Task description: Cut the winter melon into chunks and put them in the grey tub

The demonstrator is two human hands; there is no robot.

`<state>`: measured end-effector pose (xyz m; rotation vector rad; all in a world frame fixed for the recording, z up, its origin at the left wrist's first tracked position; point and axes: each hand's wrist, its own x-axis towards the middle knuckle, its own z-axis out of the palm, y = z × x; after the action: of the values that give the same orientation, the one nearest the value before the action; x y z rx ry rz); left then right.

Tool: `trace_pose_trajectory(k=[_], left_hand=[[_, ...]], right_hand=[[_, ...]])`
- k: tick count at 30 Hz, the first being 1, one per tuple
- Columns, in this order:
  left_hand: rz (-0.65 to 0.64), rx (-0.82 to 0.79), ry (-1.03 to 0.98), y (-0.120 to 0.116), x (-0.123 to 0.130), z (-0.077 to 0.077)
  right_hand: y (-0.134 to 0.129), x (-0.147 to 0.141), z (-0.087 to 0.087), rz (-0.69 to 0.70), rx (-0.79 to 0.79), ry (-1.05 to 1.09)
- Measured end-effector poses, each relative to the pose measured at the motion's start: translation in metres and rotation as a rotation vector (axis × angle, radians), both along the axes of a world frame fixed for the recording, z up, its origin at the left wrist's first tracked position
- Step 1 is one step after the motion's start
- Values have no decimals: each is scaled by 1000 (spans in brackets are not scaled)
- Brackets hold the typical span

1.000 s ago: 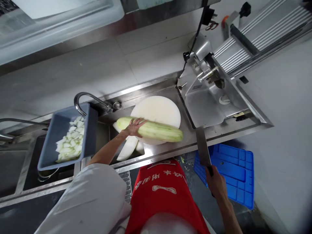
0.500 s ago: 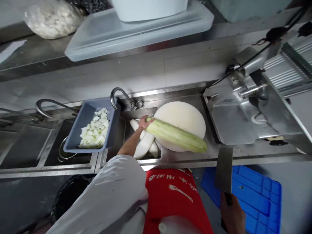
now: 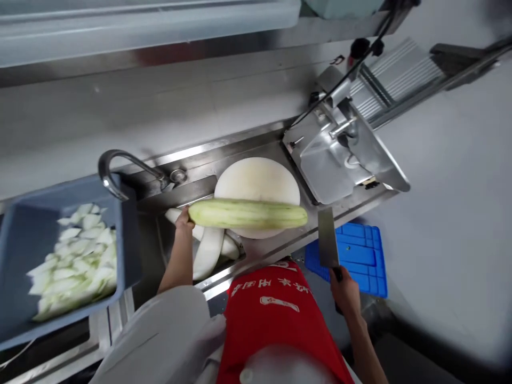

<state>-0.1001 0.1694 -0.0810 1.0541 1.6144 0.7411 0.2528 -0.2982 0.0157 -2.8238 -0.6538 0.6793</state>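
A long, pale-green peeled gourd (image 3: 248,214) lies across a round white cutting board (image 3: 258,178), overhanging it at both ends. My left hand (image 3: 184,220) grips the gourd's left end, fingers bent round it. Out to the right, beyond the counter's front edge, my right hand (image 3: 344,292) is wrapped round the handle of a cleaver (image 3: 328,237). The cleaver's broad blade points up toward the counter, apart from the gourd. Below my left hand, several long white peeled vegetables (image 3: 208,250) lie in the sink; their kind I cannot tell.
A blue-grey tub (image 3: 130,250) of cut pale pieces (image 3: 76,256) stands at left, under a curved faucet (image 3: 120,154). A metal slicing machine (image 3: 328,170) sits on the counter's right end. A blue plastic crate or lid (image 3: 360,253) is low at right. A shelf (image 3: 168,56) runs overhead.
The gourd has turned from a slant to nearly level across the board, its left end still in my left hand. My right hand keeps hold of the cleaver. The view has shifted.
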Motion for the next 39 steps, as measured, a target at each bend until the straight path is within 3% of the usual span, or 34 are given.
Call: trace_pose_trajectory(k=[4,6,7,9,12,14,16,19,23,32,36,39], left_hand=[[116,34,169,-21,-22,11],[16,186,306,-33,-17,22],[-136,285,378,-40,-6,27],[-609,456,511,-55,31,35],[-1290,495,649,-77,112,33],[-1539,516,739,-88,160,25],[-1638,571,784,-93,189,15],[-1652,615,824,-93,199,10],[-1559,593,915,-90,189,19],[-1035,384,1092,-96,143,27],[-999,393,1038,-99,138,26],[-1006,422,951,-93,160,22]], right_hand=[[23,13,-1,46,-50,-12],[34,25,-2,72,-57,-2],[39,32,-2,87,-55,0],[50,47,-4,125,-51,-7],[68,69,-6,192,-45,-20],[80,83,-8,234,-32,-19],[94,98,-10,292,-11,-13],[117,117,-14,390,-6,4],[154,131,-16,517,-19,5],[217,143,-24,783,-61,-46],[232,146,-31,901,-79,-39],[241,145,-31,965,-90,-36]])
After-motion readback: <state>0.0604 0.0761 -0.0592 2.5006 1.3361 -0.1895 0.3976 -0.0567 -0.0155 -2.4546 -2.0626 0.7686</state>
